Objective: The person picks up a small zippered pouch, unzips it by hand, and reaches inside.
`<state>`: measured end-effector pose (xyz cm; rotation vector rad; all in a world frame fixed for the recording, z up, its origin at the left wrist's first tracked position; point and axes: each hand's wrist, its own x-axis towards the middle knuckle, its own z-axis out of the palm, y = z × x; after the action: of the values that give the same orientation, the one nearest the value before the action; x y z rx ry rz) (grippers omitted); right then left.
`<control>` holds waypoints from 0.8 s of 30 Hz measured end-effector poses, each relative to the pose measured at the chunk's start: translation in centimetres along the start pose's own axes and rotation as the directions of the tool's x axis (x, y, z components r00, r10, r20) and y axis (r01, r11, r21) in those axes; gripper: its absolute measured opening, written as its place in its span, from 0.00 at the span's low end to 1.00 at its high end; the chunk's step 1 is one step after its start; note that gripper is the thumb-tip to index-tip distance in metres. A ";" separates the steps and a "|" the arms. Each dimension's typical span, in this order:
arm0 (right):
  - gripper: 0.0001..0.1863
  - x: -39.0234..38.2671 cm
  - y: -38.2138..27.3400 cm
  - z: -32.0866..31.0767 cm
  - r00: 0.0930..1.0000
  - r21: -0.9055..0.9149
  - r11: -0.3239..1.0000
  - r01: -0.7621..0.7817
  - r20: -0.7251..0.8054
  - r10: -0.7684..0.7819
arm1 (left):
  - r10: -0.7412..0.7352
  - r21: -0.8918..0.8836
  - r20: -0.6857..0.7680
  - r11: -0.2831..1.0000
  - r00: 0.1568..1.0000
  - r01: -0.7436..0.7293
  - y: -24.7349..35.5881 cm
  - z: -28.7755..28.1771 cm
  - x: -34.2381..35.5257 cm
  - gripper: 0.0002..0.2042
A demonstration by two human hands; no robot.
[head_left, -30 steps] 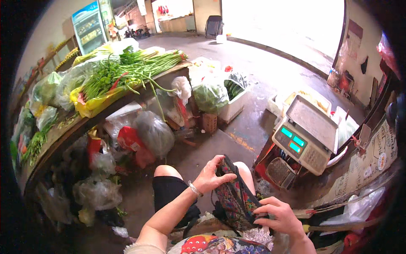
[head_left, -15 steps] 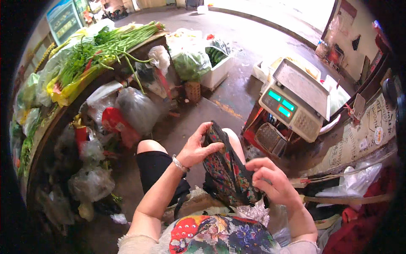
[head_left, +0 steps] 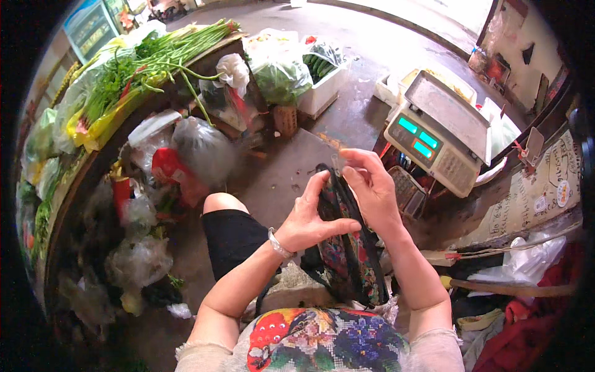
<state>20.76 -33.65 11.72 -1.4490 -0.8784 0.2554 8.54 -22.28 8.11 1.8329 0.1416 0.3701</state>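
Note:
A dark floral pouch [head_left: 370, 266] with black edging and what looks like a zip along its length lies tilted across my lap. My left hand [head_left: 313, 217] grips its left side, the thumb laid across the top and the fingers round the far end. At that far end, my right hand [head_left: 375, 192] has thumb and fingertips drawn together. Something small and pale shows at those fingertips, too small to name. What the pouch holds is hidden.
Ahead to the right stands a lit weighing scale [head_left: 427, 133] with a metal tray. Green vegetables [head_left: 149, 68] cover a counter at left, plastic bags [head_left: 201, 149] below it. A white foam box [head_left: 322, 93] of green vegetables sits on the floor. A wooden handle [head_left: 508, 288] lies at right.
My right hand has moved from the pouch's near right side forward to its far end, its fingertips closing there. My left hand and the pouch have shifted slightly right.

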 end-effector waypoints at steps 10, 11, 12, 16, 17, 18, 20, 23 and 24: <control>0.28 -6.4 -2.1 -3.8 0.961 0.126 0.966 -0.224 0.192 0.198 | -0.175 -0.290 -0.004 0.943 0.985 0.166 1.5 0.5 0.4 0.33; 0.29 -6.7 -2.3 -3.9 0.936 0.228 0.918 -0.324 0.216 0.277 | -0.135 -0.281 0.002 0.951 0.991 0.131 2.5 0.6 0.5 0.33; 0.29 -7.0 -2.5 -3.9 0.904 0.324 0.849 -0.417 0.248 0.349 | -0.136 -0.280 0.007 0.951 0.991 0.132 2.2 0.8 0.6 0.33; 0.30 -7.3 -2.7 -3.1 0.927 0.183 0.950 -0.253 0.328 0.184 | -0.088 -0.033 -0.172 0.996 0.981 0.083 1.1 1.6 0.1 0.37; 0.30 -7.3 -2.6 -3.1 0.927 0.184 0.949 -0.255 0.327 0.185 | -0.079 -0.066 -0.187 0.995 0.979 0.068 1.4 1.6 -0.1 0.39; 0.31 -7.3 -2.5 -3.2 0.921 0.242 0.924 -0.296 0.331 0.208 | -0.071 -0.100 -0.203 0.994 0.977 0.051 1.5 1.6 -0.2 0.41; 0.32 -7.3 -2.4 -3.4 0.904 0.355 0.858 -0.372 0.346 0.249 | -0.102 -0.185 -0.132 0.980 0.986 0.077 1.4 1.3 -0.5 0.41; 0.31 -7.6 -1.5 -3.4 0.958 0.266 0.935 -0.234 0.228 0.175 | -0.076 -0.240 -0.037 0.969 0.996 0.065 1.0 0.6 -0.8 0.42; 0.31 -7.4 -1.8 -3.8 0.958 0.267 0.935 -0.234 0.226 0.176 | -0.026 -0.212 -0.015 0.977 1.000 0.022 0.9 0.5 -0.9 0.42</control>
<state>17.58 -41.52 11.10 -1.2514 -0.8087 0.6714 7.81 -23.21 8.70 1.6160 0.1310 0.3705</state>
